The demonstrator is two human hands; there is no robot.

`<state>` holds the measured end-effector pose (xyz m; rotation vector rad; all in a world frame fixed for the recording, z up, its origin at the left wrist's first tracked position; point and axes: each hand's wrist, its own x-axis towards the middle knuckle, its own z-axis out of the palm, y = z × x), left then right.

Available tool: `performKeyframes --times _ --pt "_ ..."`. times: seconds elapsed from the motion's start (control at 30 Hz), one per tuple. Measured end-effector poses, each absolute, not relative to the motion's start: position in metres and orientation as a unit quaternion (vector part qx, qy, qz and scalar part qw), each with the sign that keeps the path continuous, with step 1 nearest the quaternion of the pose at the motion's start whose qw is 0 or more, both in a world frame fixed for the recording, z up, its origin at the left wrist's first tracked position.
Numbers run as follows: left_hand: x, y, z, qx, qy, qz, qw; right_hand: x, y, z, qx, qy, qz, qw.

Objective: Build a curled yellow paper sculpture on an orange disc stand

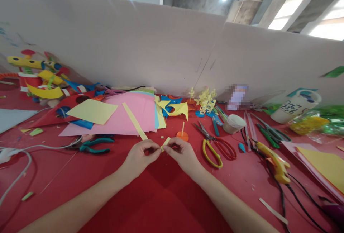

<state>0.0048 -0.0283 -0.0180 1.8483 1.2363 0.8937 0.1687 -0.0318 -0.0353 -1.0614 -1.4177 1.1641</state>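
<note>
Both hands meet over the front middle of the red table, pinching a short pale yellow paper strip point(166, 142) between them. My left hand point(141, 156) grips its left end with thumb and forefinger. On the other end, the fingertips of my right hand point(183, 153) are closed. A longer yellow strip point(134, 121) runs from the pink sheets down to behind my left hand; whether it is touched there I cannot tell. Just beyond my right hand, an orange paper disc point(182, 136) carries a thin upright stick.
Red-and-yellow-handled scissors point(212, 143) lie right of my right hand, near a white tub point(234, 123) and a yellow glue gun point(276, 163) with its cable. Teal-handled pliers point(96, 145) and pink paper point(129, 109) are at left. Curled yellow paper flowers point(206, 100) stand at the back.
</note>
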Motion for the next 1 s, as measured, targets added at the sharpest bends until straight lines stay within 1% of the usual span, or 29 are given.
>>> performKeyframes --times 0.13,0.27,0.5,0.63,0.77,0.9,1.0 --pt "0.004 -0.028 -0.019 0.739 0.475 0.337 0.340 0.169 -0.034 -0.036 -0.419 -0.617 0.443 0.497" --pt "0.003 -0.028 -0.021 0.757 0.456 0.334 0.327 0.169 -0.034 -0.034 -0.433 -0.636 0.422 0.479" --pt "0.004 -0.031 -0.016 0.781 0.444 0.329 0.291 0.168 -0.031 -0.037 -0.454 -0.612 0.478 0.437" --pt "0.003 -0.030 -0.019 0.767 0.451 0.337 0.308 0.168 -0.032 -0.037 -0.455 -0.587 0.478 0.469" --pt "0.002 -0.026 -0.019 0.735 0.471 0.353 0.337 0.172 -0.035 -0.030 -0.467 -0.604 0.388 0.516" --pt "0.002 -0.025 -0.017 0.719 0.489 0.362 0.337 0.174 -0.038 -0.027 -0.414 -0.694 0.274 0.522" --pt "0.004 -0.027 -0.015 0.713 0.485 0.367 0.349 0.173 -0.038 -0.030 -0.393 -0.718 0.241 0.522"
